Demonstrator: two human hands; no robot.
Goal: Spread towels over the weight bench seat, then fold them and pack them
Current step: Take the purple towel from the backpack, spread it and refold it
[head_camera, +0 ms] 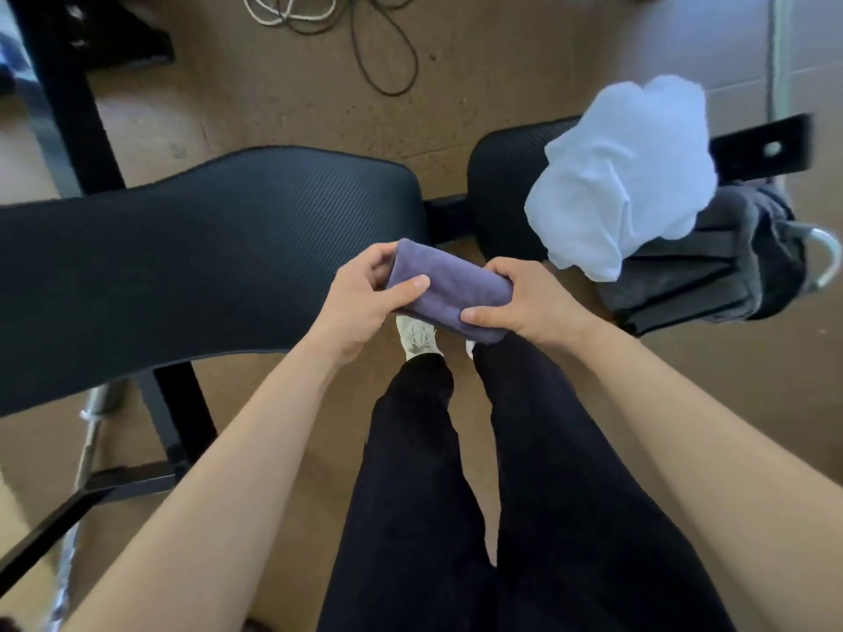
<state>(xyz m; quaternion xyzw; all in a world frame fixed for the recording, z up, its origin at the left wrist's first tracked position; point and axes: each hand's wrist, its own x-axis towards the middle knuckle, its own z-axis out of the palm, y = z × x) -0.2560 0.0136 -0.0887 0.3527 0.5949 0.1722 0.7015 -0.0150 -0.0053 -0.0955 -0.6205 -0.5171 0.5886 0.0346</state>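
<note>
Both bare forearms reach forward from the bottom edge, above dark trousers and a white shoe (417,337). I see a folded purple towel (449,285) held in the air between the hands, just in front of the gap between the two bench pads. The left hand (365,298) grips the towel's left end, thumb on top and fingers curled round behind. The right hand (524,303) clamps the right end, thumb pressed on the near edge.

Behind the left hand lies the long black bench pad (182,248). To the right is the short black bench pad (506,175). On it sits a dark grey bag (711,266) with a metal ring at its right side. A bunched white towel (620,175) rests on top of the bag and overlaps the pad; I cannot tell whether any of it is inside the bag. Loose cables (378,52) lie on the brown floor (502,61) beyond the bench.
</note>
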